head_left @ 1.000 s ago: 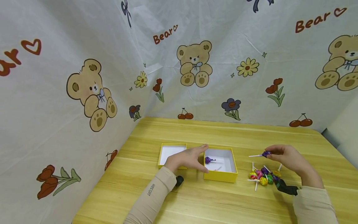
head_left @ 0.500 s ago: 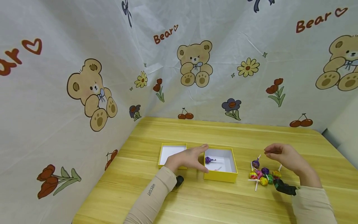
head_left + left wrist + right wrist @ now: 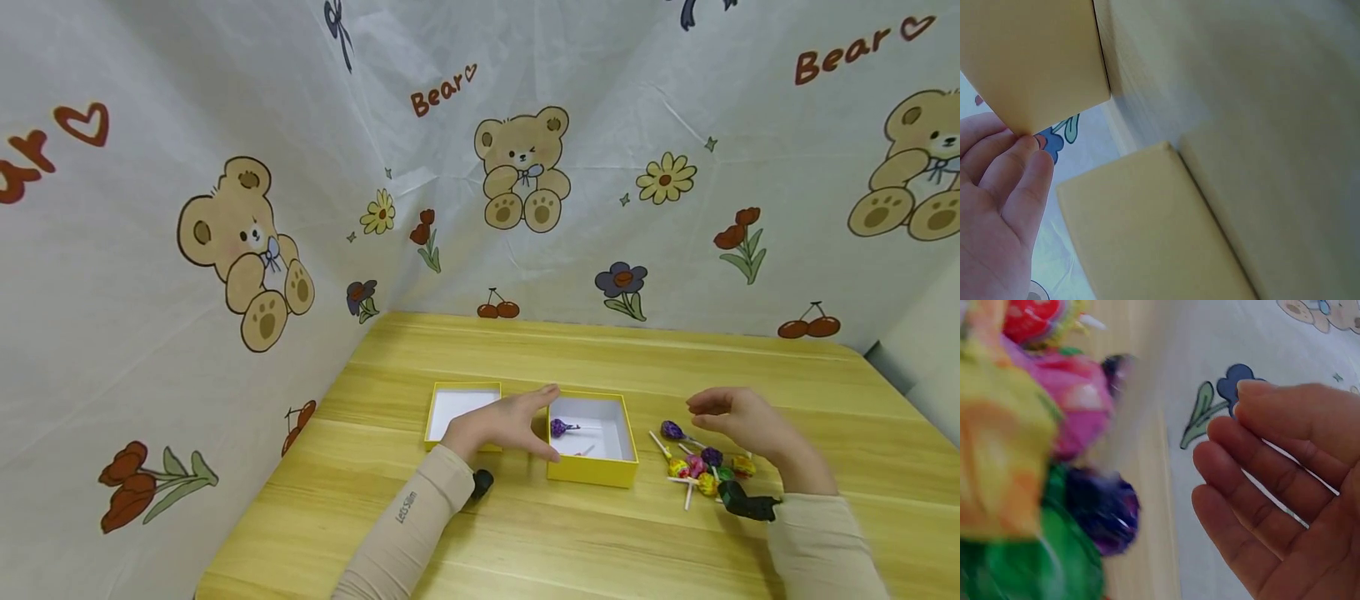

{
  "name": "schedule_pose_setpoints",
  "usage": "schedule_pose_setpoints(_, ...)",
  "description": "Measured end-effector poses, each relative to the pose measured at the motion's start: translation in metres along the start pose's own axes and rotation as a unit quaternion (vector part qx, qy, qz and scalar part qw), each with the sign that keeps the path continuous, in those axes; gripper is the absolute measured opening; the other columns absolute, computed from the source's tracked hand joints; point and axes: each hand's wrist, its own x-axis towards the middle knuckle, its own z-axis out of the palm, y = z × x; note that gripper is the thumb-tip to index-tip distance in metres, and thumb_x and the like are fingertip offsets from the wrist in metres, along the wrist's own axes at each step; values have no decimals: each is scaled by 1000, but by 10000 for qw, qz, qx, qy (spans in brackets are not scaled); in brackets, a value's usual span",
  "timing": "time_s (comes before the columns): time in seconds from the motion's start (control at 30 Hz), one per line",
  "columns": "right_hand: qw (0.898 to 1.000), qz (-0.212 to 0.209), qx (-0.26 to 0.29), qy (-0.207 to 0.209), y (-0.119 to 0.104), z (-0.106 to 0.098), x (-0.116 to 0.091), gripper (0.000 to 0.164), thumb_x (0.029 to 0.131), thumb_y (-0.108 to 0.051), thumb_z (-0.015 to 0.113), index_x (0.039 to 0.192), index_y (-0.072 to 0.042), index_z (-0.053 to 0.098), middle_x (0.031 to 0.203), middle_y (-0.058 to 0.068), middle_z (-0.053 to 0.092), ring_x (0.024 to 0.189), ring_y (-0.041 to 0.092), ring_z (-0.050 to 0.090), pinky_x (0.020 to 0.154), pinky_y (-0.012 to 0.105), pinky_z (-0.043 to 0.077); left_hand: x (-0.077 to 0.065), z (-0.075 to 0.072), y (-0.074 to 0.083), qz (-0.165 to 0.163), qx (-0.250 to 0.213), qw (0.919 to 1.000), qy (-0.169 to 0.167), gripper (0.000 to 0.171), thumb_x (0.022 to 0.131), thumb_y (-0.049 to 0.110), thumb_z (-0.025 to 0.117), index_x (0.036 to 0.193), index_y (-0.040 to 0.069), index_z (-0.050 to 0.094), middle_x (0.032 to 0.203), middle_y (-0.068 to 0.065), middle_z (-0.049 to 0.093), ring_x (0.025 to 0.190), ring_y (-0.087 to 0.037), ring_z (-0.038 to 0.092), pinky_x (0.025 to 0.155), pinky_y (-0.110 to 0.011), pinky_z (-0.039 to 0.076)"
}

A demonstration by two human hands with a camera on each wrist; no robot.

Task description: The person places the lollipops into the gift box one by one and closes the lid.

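My left hand (image 3: pixel 501 423) grips the left end of the open yellow box (image 3: pixel 592 473), thumb at its near side and fingers at the far corner. In the left wrist view, fingertips touch the yellow wall (image 3: pixel 1035 56). Inside lie a purple lollipop (image 3: pixel 557 427) and part of another stick. My right hand (image 3: pixel 750 425) hovers over the right side of the table, its fingers loosely bent around nothing. Just left of and below it, a purple-wrapped lollipop (image 3: pixel 671 430) lies by the heap of colourful lollipops (image 3: pixel 697 465). Wrappers show up close in the right wrist view.
A shallow yellow lid with a white inside (image 3: pixel 459 407) lies left of the box, partly behind my left forearm. Beneath everything is a wooden table (image 3: pixel 600 542). A bear-printed cloth (image 3: pixel 420 167) hangs along its back and left sides.
My right hand has let go of a purple lollipop, which came down at the heap and now lies at its upper left. The hand has shifted left. My left hand stays put.
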Motion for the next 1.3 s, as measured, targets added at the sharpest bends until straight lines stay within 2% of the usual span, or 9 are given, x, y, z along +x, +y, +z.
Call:
schedule_pose_setpoints(0.1, 10000, -50, 5, -51, 1, 11, 5, 32, 84, -18, 60, 107, 3, 60, 101, 18, 63, 88, 21, 59, 67, 22, 49, 0, 1, -1, 24, -47, 10000, 1, 103, 66, 63, 62, 144, 25, 7, 150, 10, 3, 136, -9, 12, 109, -33, 24)
schedule_pose_setpoints(0.43, 9998, 59, -137, -147, 5, 33, 13, 37, 80, -23, 66, 105, 2, 60, 94, 12, 65, 83, 16, 58, 68, 26, 47, 0, 1, -1, 36, 70, 10000, 9, 103, 65, 67, 60, 143, 27, 7, 150, 11, 3, 136, -10, 12, 108, -34, 25)
schedule_pose_setpoints(0.83, 9993, -28, -373, -24, 8, 38, 18, 22, 78, -18, 67, 95, -4, 65, 88, 6, 65, 76, 13, 54, 64, 25, 46, 3, 1, -3, 42, 113, 9999, 16, 102, 65, 66, 60, 143, 28, 6, 150, 10, 3, 136, -9, 11, 109, -33, 23)
schedule_pose_setpoints(1.1, 9993, -10, -380, -5, 8, 39, 18, 21, 78, -18, 67, 94, -5, 66, 87, 6, 65, 75, 10, 55, 64, 23, 46, 3, 1, -3, 49, 79, 10000, 21, 103, 65, 66, 61, 143, 27, 7, 150, 9, 4, 136, -9, 12, 109, -34, 24)
schedule_pose_setpoints(1.3, 9995, -24, -295, 51, 5, 36, 18, 23, 79, -18, 66, 97, -4, 65, 89, 6, 65, 77, 13, 55, 63, 24, 47, 1, 0, -2, 26, 62, 10000, 7, 102, 66, 65, 61, 143, 27, 6, 150, 10, 3, 136, -9, 11, 109, -33, 23)
